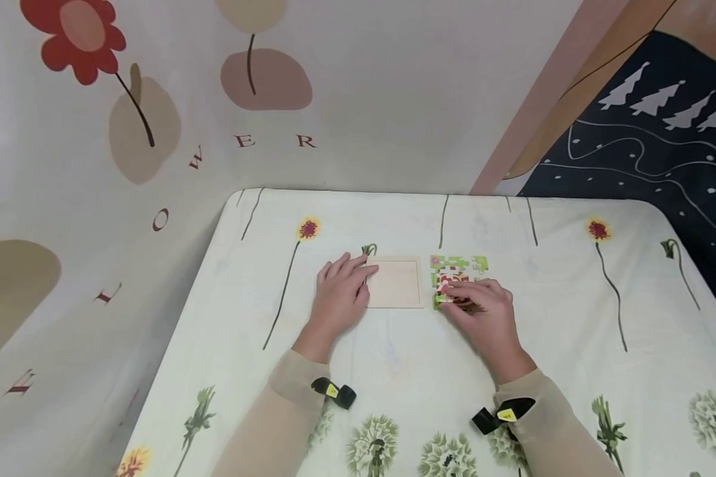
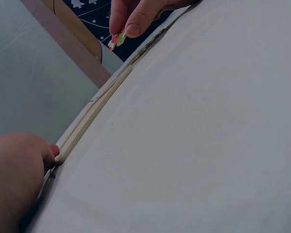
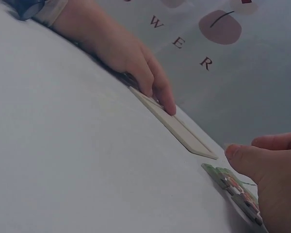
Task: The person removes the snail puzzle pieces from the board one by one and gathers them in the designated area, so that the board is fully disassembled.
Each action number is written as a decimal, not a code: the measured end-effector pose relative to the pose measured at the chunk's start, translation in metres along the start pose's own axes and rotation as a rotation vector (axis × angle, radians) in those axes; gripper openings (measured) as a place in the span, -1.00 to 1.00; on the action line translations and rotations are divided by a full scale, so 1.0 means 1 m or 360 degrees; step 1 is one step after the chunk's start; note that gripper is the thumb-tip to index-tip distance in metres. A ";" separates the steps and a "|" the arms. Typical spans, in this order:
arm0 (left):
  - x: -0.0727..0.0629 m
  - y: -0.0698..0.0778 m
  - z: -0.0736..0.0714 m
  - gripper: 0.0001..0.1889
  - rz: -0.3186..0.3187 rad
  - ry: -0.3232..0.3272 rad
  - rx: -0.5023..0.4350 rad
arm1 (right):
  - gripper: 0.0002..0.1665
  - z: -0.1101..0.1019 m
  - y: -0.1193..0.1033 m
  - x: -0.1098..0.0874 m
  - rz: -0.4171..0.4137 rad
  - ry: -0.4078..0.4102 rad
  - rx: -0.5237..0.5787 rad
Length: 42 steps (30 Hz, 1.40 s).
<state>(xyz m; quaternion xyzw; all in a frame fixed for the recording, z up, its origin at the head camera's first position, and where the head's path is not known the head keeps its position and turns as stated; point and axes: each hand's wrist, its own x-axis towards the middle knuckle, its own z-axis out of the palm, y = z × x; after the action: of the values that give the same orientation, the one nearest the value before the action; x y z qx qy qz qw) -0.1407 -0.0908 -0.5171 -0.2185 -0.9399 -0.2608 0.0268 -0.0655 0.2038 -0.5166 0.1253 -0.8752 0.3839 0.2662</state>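
Observation:
A shallow wooden puzzle tray point(image 1: 394, 285) lies flat on the table, with a bare pale base inside its raised rim. My left hand point(image 1: 341, 291) rests at its left side, and fingertips touch the rim. Right of the tray lie several colorful jigsaw pieces point(image 1: 459, 261), mostly green with red and white; in the right wrist view the jigsaw pieces point(image 3: 235, 189) overlap in a low layer. Over them is my right hand point(image 1: 486, 318). It pinches one small jigsaw piece point(image 2: 117, 40) between thumb and fingers, raised above the table in the left wrist view.
A white cloth with printed flowers covers the table point(image 1: 394, 371). Behind it stands a pale wall hanging point(image 1: 394, 99) with flower shapes and letters. A dark cloth with white trees point(image 1: 644, 146) hangs at the right. Each wrist wears a black strapped camera point(image 1: 337, 392).

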 end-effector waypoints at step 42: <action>0.002 0.000 0.000 -0.53 -0.0012 -0.0026 0.0000 | -0.64 -0.027 0.019 -0.006 0.0077 0.0026 -0.0081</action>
<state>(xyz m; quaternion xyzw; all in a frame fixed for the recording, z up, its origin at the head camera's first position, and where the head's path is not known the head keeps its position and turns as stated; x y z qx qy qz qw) -0.1420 -0.0899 -0.5170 -0.2172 -0.9409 -0.2592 0.0181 -0.0587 0.2367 -0.5158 0.0942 -0.8853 0.3689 0.2671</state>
